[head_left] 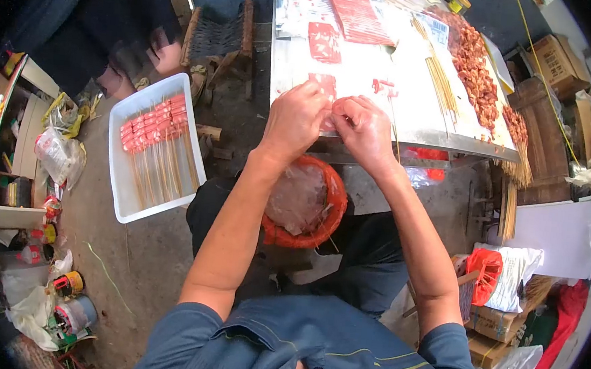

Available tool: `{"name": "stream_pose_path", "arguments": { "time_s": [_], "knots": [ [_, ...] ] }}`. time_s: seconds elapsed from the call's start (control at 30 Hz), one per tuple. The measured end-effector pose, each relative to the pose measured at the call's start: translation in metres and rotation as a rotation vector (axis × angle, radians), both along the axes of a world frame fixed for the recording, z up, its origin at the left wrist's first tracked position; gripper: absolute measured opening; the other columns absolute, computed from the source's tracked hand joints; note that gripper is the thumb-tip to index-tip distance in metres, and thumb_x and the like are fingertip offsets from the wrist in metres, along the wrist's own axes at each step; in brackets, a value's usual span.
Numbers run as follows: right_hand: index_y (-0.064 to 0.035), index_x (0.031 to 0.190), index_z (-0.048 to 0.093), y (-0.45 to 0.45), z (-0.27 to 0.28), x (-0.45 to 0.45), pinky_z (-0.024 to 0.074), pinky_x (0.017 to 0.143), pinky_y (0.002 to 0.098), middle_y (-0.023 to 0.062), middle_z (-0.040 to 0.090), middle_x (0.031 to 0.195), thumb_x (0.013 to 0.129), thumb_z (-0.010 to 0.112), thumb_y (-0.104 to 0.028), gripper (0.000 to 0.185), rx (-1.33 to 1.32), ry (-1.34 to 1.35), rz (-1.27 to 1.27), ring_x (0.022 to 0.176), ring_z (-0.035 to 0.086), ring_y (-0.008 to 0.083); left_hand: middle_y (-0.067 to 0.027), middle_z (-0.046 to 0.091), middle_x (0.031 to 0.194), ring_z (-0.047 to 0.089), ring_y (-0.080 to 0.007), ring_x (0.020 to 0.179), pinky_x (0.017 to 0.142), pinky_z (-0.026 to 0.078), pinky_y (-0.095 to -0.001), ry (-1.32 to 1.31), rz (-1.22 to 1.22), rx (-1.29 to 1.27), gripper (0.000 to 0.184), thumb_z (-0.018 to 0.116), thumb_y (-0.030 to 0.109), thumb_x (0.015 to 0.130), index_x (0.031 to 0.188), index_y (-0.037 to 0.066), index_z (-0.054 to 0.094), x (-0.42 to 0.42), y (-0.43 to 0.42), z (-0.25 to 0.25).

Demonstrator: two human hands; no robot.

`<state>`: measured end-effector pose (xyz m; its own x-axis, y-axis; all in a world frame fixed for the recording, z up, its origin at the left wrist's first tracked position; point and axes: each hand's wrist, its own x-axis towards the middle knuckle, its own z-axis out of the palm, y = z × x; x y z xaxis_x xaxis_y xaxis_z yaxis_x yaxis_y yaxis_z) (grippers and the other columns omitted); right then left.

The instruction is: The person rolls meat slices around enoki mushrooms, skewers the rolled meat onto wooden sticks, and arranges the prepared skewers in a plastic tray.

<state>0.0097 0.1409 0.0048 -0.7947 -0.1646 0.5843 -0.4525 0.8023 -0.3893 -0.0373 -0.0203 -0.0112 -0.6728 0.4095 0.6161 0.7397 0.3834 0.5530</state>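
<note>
Over the near edge of the white table (292, 65), my left hand (297, 120) and my right hand (363, 131) come close together, fingers pinched on a thin slice of red meat (327, 122). Another meat slice (324, 83) lies just beyond my left hand. Past it is a flat red piece (324, 43) and a larger stack of sliced meat (358, 14). A small skewered piece (385, 87) rests beyond my right hand, its stick pointing toward me. Bare bamboo sticks (439, 81) lie to the right.
A white tray (122, 201) of meat skewers (156, 127) is on the floor at left. An orange-rimmed bucket (335, 212) stands between my legs. Brown meat skewers (475, 77) line the table's right side. A person's dark clothing (99, 20) shows at upper left, near a stool (217, 40).
</note>
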Motion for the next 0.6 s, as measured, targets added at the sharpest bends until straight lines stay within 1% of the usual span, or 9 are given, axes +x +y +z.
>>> {"name": "stream_pose_path", "arguments": {
  "time_s": [0.13,0.23,0.3,0.43,0.53,0.6],
  "knots": [
    [-0.004,0.072,0.058,-0.002,-0.001,0.001,0.0498,0.066,0.0417,0.0103,0.062,0.074,0.079,0.066,-0.007,0.011,0.002,0.01,0.005,0.074,0.061,0.0307,-0.0131,0.061,0.086,0.062,-0.0336,0.082,0.069,0.051,-0.0412,0.016,-0.013,-0.008,0.008,0.064,0.008,0.081,0.084,0.001,0.067,-0.001,-0.001,0.0],
    [-0.0034,0.073,0.06,-0.005,-0.001,0.005,0.0506,0.067,0.0411,0.0104,0.064,0.077,0.079,0.066,-0.006,0.009,-0.018,-0.014,-0.025,0.076,0.062,0.0306,-0.0137,0.06,0.086,0.062,-0.0339,0.082,0.07,0.05,-0.0414,0.023,-0.018,-0.017,0.008,0.064,0.008,0.08,0.083,0.001,0.066,0.0,-0.004,0.001],
    [-0.003,0.075,0.062,-0.008,-0.006,0.009,0.0518,0.068,0.0402,0.0103,0.067,0.082,0.078,0.066,-0.005,0.006,-0.006,0.067,-0.005,0.077,0.063,0.0305,-0.014,0.06,0.087,0.061,-0.0342,0.083,0.07,0.05,-0.0414,0.02,-0.021,-0.026,0.008,0.064,0.008,0.08,0.083,0.001,0.065,0.002,-0.005,0.002],
    [-0.0026,0.078,0.064,-0.011,-0.007,0.023,0.0525,0.071,0.0395,0.0105,0.069,0.088,0.077,0.067,-0.005,0.004,-0.018,0.073,0.032,0.079,0.064,0.0304,-0.0142,0.059,0.085,0.06,-0.0341,0.081,0.072,0.049,-0.0412,-0.02,-0.061,-0.039,0.008,0.064,0.008,0.08,0.081,0.0,0.064,0.009,-0.014,0.002],
    [-0.0027,0.083,0.065,-0.015,-0.005,0.033,0.0524,0.073,0.0398,0.01,0.07,0.092,0.076,0.07,-0.006,0.009,0.01,0.088,0.056,0.082,0.064,0.0302,-0.0139,0.058,0.083,0.059,-0.0336,0.08,0.071,0.048,-0.041,-0.039,-0.074,-0.033,0.008,0.064,0.009,0.08,0.081,0.001,0.064,0.01,-0.018,0.0],
    [-0.0028,0.088,0.066,-0.016,-0.004,0.037,0.0521,0.075,0.0401,0.01,0.069,0.095,0.075,0.072,-0.008,0.015,0.058,0.119,0.063,0.085,0.063,0.0304,-0.0138,0.057,0.082,0.059,-0.0334,0.08,0.071,0.048,-0.0409,-0.036,-0.076,-0.035,0.008,0.064,0.009,0.08,0.08,0.001,0.063,0.01,-0.019,-0.002]
  ]
}}
